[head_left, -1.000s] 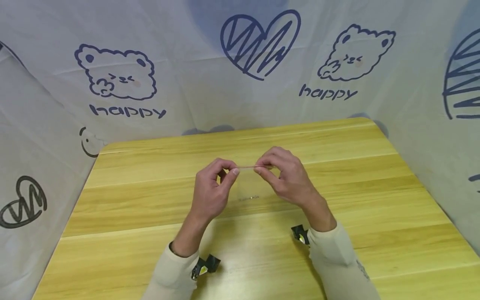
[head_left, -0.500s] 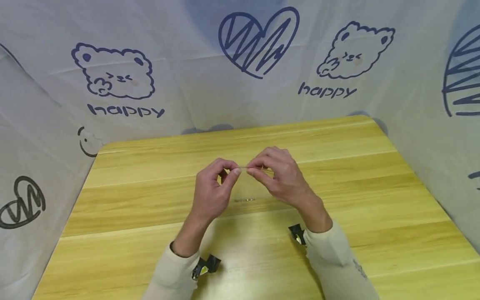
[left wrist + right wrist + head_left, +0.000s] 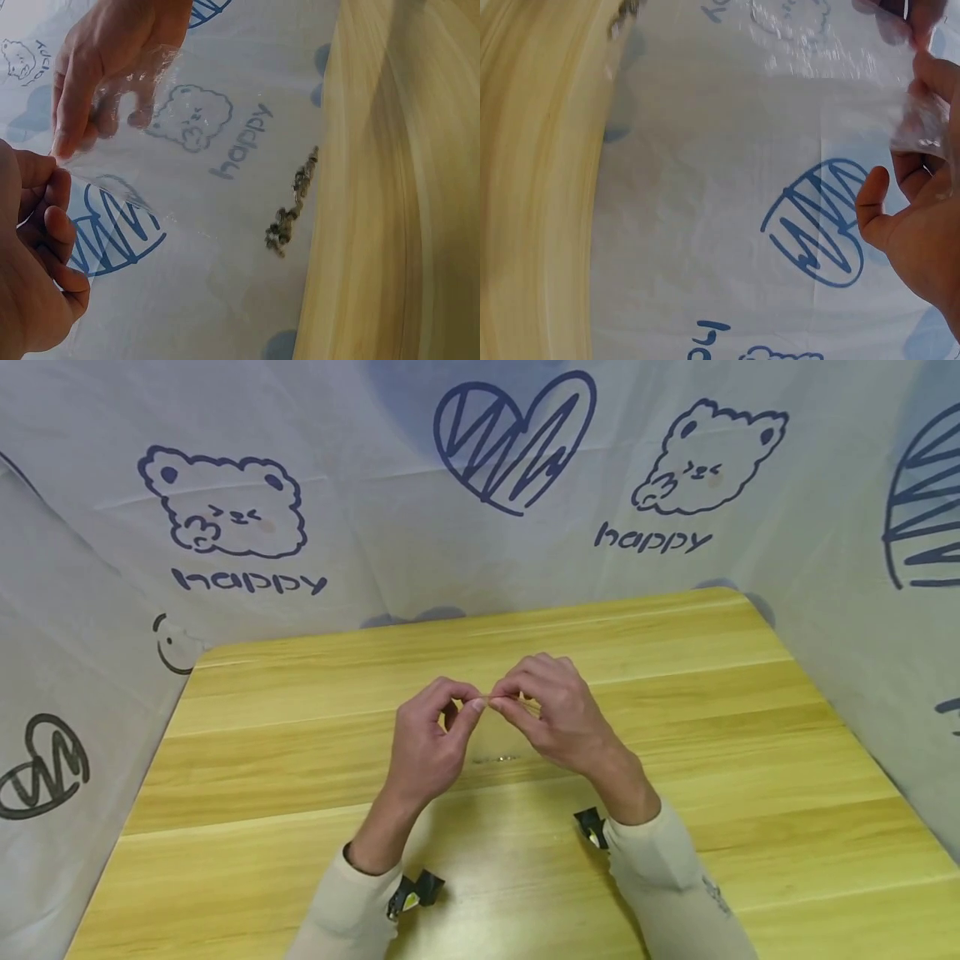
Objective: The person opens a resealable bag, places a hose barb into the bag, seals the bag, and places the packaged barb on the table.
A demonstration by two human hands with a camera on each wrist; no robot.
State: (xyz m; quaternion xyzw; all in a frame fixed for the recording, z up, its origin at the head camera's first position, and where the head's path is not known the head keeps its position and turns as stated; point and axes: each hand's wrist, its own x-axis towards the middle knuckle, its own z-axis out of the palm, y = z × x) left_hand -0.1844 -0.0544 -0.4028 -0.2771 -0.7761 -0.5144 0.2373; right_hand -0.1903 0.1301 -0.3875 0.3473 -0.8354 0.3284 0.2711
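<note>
A clear plastic bag (image 3: 124,193) with a thin reddish line along its top edge hangs upright between both hands. My left hand (image 3: 431,743) pinches that edge between thumb and index finger. Close beside it, the right hand (image 3: 555,714) pinches the same edge, its fingertips almost meeting the left ones. Small dark, shiny pieces (image 3: 285,225) lie in a row along the bag's bottom; their kind is too small to tell. In the right wrist view the film (image 3: 810,60) catches the light, and a fold of it gathers by the right palm.
Below the hands spreads a wood-grain table (image 3: 262,760). Behind it hangs a white cloth (image 3: 360,510) printed with hearts and bears. Black wrist cameras (image 3: 416,893) sit at both sleeve cuffs.
My right hand has slid left along the bag's top edge, narrowing the gap between the fingertips. The left hand keeps its pinch and has barely moved. The head view has shifted slightly.
</note>
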